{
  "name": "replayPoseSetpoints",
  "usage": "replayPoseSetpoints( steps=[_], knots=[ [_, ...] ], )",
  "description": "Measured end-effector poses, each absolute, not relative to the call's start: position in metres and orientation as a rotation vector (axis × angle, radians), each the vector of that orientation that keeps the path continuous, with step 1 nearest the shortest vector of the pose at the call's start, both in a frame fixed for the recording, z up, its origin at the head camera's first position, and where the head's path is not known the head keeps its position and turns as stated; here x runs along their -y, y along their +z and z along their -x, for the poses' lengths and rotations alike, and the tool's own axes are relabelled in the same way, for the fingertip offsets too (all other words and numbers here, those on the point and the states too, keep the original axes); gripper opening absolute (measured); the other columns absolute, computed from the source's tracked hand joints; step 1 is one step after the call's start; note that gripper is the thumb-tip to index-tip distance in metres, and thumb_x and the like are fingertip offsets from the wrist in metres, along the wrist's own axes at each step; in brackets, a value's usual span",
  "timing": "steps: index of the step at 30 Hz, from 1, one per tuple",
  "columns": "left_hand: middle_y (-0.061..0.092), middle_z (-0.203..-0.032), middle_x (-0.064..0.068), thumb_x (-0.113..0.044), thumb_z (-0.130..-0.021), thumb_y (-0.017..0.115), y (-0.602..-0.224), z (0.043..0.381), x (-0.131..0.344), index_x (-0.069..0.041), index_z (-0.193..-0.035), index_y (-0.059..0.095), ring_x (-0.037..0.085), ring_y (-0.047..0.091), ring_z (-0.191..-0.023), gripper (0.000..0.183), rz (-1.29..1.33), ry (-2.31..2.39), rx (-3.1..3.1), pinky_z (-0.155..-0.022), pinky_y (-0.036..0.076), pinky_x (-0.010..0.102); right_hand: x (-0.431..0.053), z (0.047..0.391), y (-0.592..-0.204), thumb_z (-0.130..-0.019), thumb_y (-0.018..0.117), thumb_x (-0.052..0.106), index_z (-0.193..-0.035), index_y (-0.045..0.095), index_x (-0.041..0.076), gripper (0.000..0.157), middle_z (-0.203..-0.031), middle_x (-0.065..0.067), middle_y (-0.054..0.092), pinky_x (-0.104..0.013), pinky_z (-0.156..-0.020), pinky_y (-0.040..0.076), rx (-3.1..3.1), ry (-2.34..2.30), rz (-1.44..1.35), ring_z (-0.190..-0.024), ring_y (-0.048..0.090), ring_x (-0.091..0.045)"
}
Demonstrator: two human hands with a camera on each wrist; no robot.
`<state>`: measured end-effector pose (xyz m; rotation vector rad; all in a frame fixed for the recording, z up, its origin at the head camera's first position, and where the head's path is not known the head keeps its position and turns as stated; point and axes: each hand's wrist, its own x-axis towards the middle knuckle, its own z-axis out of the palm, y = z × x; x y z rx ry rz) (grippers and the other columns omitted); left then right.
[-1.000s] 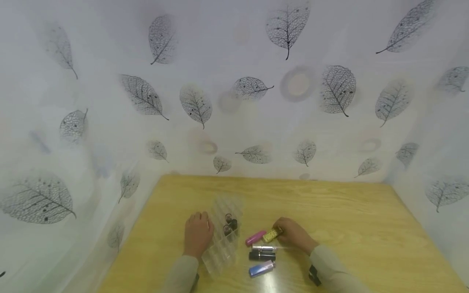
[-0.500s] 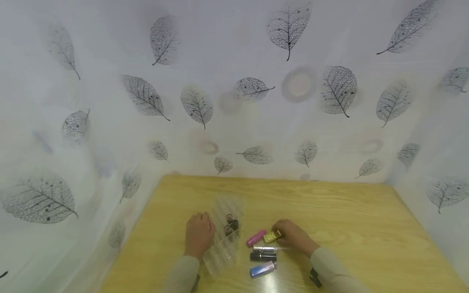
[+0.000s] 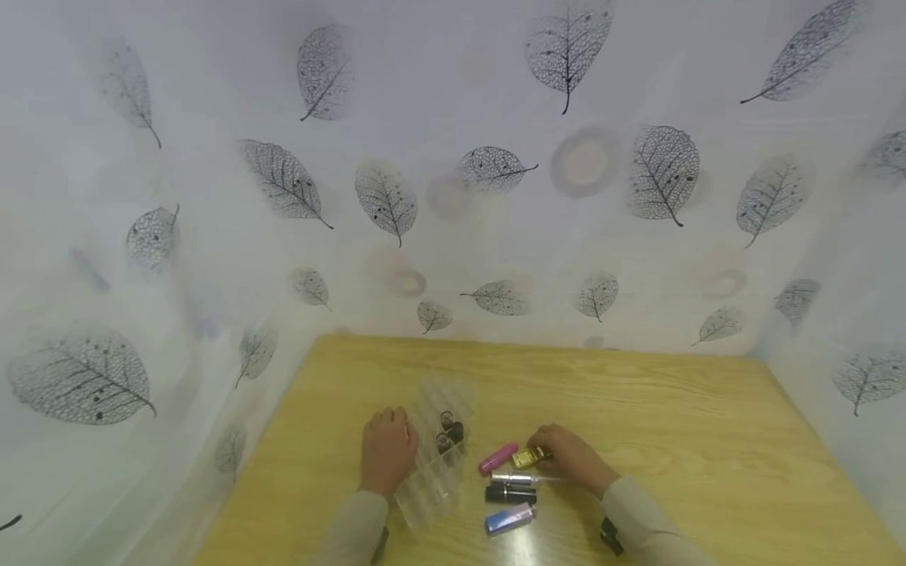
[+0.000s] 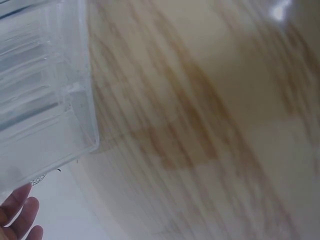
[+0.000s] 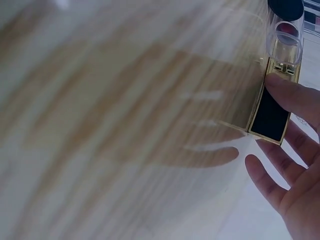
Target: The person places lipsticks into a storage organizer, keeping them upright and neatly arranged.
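Gleaming gold case (image 5: pixel 270 116), oblong, black-sided

Slight leftward turn of head view

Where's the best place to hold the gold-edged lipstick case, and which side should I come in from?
I'd pinch its flat long sides towards the right end, coming from the right, where the right hand already is. The gold-edged case is straight and boxy, and the pink tube lies close to its left end.
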<state>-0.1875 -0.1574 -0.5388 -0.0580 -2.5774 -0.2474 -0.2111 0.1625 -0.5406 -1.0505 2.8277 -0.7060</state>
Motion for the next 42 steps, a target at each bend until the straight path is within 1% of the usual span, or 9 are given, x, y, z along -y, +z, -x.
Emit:
replayPoseSetpoints(
  steps=[10, 17, 21, 24, 31, 36, 40, 42],
  knots=[
    [0.059, -0.076, 0.010, -0.016, -0.080, 0.062, -0.542, 0.189, 0.158, -0.005, -0.083, 0.058, 0.024, 0.054, -0.070, 0.012, 0.079, -0.240, 2.567, -0.066, 0.048, 0.039, -0.171, 0.208, -0.531, -0.070, 0.075, 0.008, -0.094, 0.068, 0.010, 0.025, -0.079, 0.008, 0.061, -0.018, -0.063, 0.046, -2.827, -0.796, 0.911, -0.070, 0.052, -0.001],
    [0.057, -0.074, 0.008, -0.015, -0.081, 0.061, -0.541, 0.189, 0.158, -0.006, -0.081, 0.056, 0.024, 0.053, -0.068, 0.011, 0.056, -0.268, 2.587, -0.067, 0.047, 0.040, -0.173, 0.209, -0.513, -0.069, 0.075, 0.004, -0.096, 0.067, 0.008, 0.028, -0.082, 0.004, 0.064, -0.020, -0.064, 0.048, -2.854, -0.844, 0.934, -0.071, 0.055, -0.005],
    [0.057, -0.074, 0.008, -0.015, -0.082, 0.061, -0.542, 0.190, 0.158, -0.007, -0.081, 0.056, 0.023, 0.052, -0.068, 0.010, 0.045, -0.272, 2.607, -0.065, 0.046, 0.039, -0.172, 0.205, -0.501, -0.070, 0.075, 0.006, -0.096, 0.067, 0.008, 0.027, -0.084, 0.002, 0.066, -0.020, -0.066, 0.050, -2.878, -0.874, 0.968, -0.072, 0.057, -0.005],
    [0.056, -0.073, 0.007, -0.016, -0.082, 0.060, -0.543, 0.190, 0.158, -0.007, -0.080, 0.056, 0.023, 0.052, -0.067, 0.010, 0.042, -0.276, 2.610, -0.065, 0.046, 0.039, -0.171, 0.201, -0.494, -0.070, 0.076, 0.007, -0.097, 0.066, 0.009, 0.028, -0.087, 0.001, 0.067, -0.021, -0.067, 0.051, -2.915, -0.926, 1.000, -0.073, 0.057, -0.004],
    [0.057, -0.073, 0.008, -0.016, -0.081, 0.061, -0.543, 0.189, 0.159, -0.006, -0.079, 0.055, 0.024, 0.052, -0.067, 0.011, 0.050, -0.269, 2.590, -0.064, 0.046, 0.039, -0.165, 0.195, -0.476, -0.071, 0.076, 0.009, -0.103, 0.066, 0.012, 0.033, -0.097, 0.001, 0.069, -0.024, -0.074, 0.054, -2.941, -1.091, 1.009, -0.080, 0.061, -0.004],
    [0.056, -0.072, 0.008, -0.016, -0.081, 0.063, -0.542, 0.189, 0.159, -0.006, -0.079, 0.055, 0.023, 0.052, -0.066, 0.012, 0.053, -0.256, 2.575, -0.063, 0.045, 0.039, -0.161, 0.191, -0.464, -0.071, 0.076, 0.008, -0.103, 0.066, 0.014, 0.035, -0.097, 0.003, 0.069, -0.025, -0.074, 0.054, -2.951, -1.158, 1.047, -0.081, 0.061, -0.004],
    [0.056, -0.071, 0.008, -0.016, -0.080, 0.063, -0.542, 0.189, 0.159, -0.005, -0.079, 0.056, 0.023, 0.052, -0.066, 0.013, 0.059, -0.250, 2.558, -0.063, 0.046, 0.039, -0.159, 0.188, -0.459, -0.069, 0.077, 0.007, -0.103, 0.066, 0.015, 0.037, -0.097, 0.004, 0.069, -0.025, -0.073, 0.054, -2.978, -1.197, 1.084, -0.080, 0.061, -0.002],
    [0.056, -0.071, 0.008, -0.015, -0.080, 0.063, -0.542, 0.189, 0.159, -0.005, -0.080, 0.056, 0.024, 0.053, -0.066, 0.012, 0.063, -0.253, 2.551, -0.063, 0.046, 0.039, -0.158, 0.188, -0.457, -0.068, 0.078, 0.005, -0.103, 0.066, 0.013, 0.038, -0.096, 0.002, 0.069, -0.026, -0.073, 0.054, -2.986, -1.241, 1.082, -0.080, 0.061, -0.002]
  ],
)
